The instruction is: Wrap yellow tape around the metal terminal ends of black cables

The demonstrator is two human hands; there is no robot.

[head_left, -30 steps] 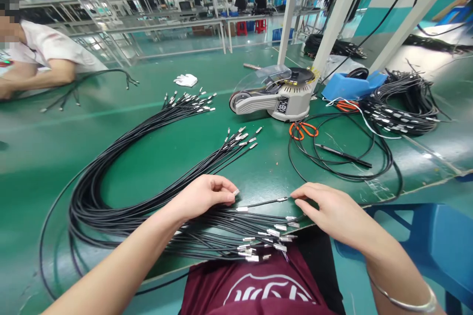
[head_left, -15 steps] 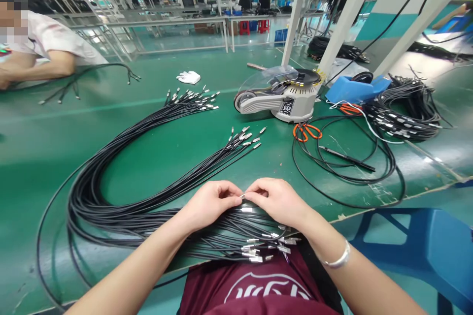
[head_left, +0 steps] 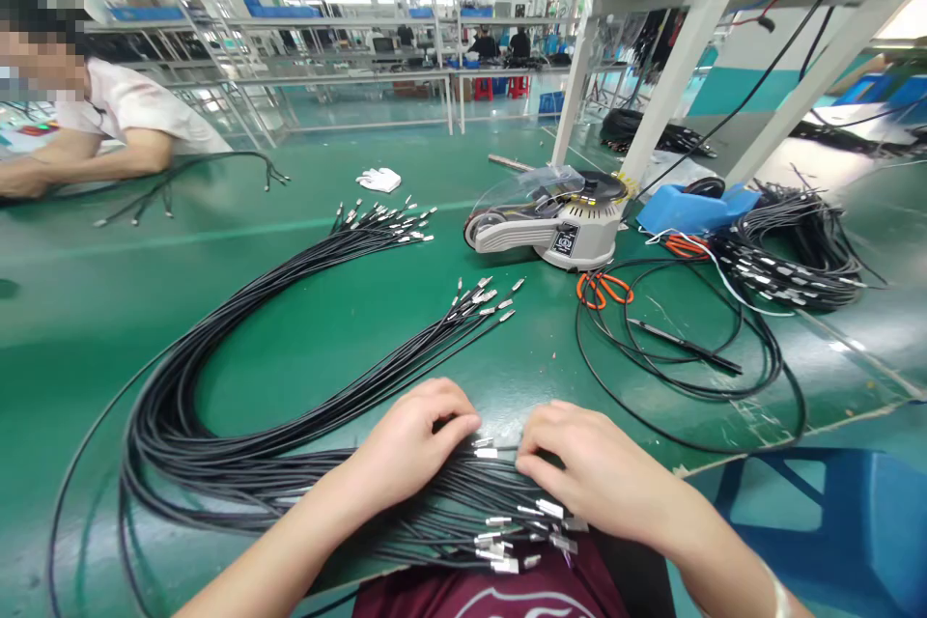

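Black cables (head_left: 261,439) with silver metal connectors form a curved bundle on the green table. My left hand (head_left: 427,435) is over the bundle's near arm, thumb and fingers pressed together. Whatever it grips is hidden, though a silver connector (head_left: 487,453) lies just beside its fingertips. Facing it across a small gap is my right hand (head_left: 579,459), its fingers curled in toward the thumb by the cable ends. I cannot make out anything inside it. More connectors (head_left: 499,541) lie below and between the hands, near the table edge.
A grey tape dispenser (head_left: 572,237) stands beyond the hands. Orange-handled scissors (head_left: 604,290), a black pen (head_left: 685,346) and loose cable loops lie right. Further right are a blue bin (head_left: 695,210) and coiled cables (head_left: 797,251). A white glove (head_left: 379,180) lies behind; a co-worker (head_left: 137,116) leans at left.
My hands have parted from fingertips meeting at a small light-coloured piece. The right hand has moved right and lower. The whole view has tilted up slightly.
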